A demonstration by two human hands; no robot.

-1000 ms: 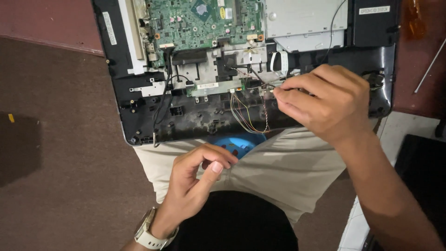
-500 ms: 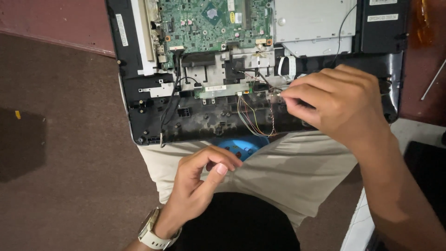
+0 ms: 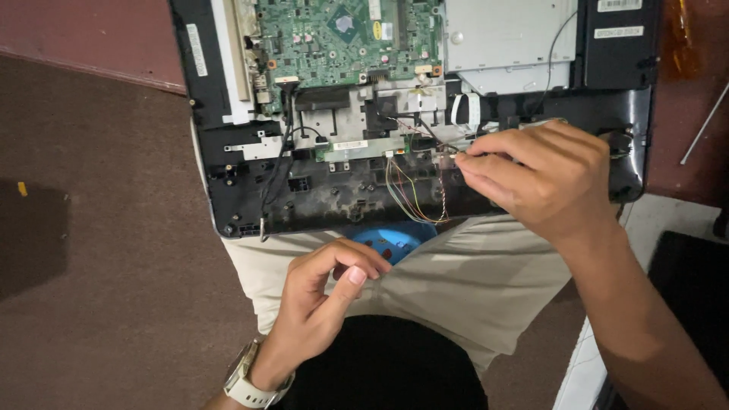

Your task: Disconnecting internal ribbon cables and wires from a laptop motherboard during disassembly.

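An opened black laptop chassis (image 3: 334, 197) lies across my lap, with its green motherboard (image 3: 342, 38) exposed. My right hand (image 3: 539, 178) reaches over the chassis's near edge. Its thumb and forefinger pinch a small cable connector (image 3: 453, 157) beside a loop of thin coloured wires (image 3: 410, 201). My left hand (image 3: 323, 296), with a white watch (image 3: 247, 380) on the wrist, hovers over my lap below the chassis. Its fingers are curled, the thumb rests against the forefinger, and nothing shows in it. A blue bowl (image 3: 395, 237) peeks out under the chassis edge, just above that hand.
A silver drive bay (image 3: 509, 38) fills the chassis's upper right. An orange tool handle (image 3: 680, 34) and a thin metal rod (image 3: 702, 121) lie on the reddish surface to the right. A black object (image 3: 687, 281) sits at lower right. Brown floor spreads to the left.
My right hand stays pinched at the connector and has shifted only slightly. My left hand keeps its curled pose. The view has drifted a little.
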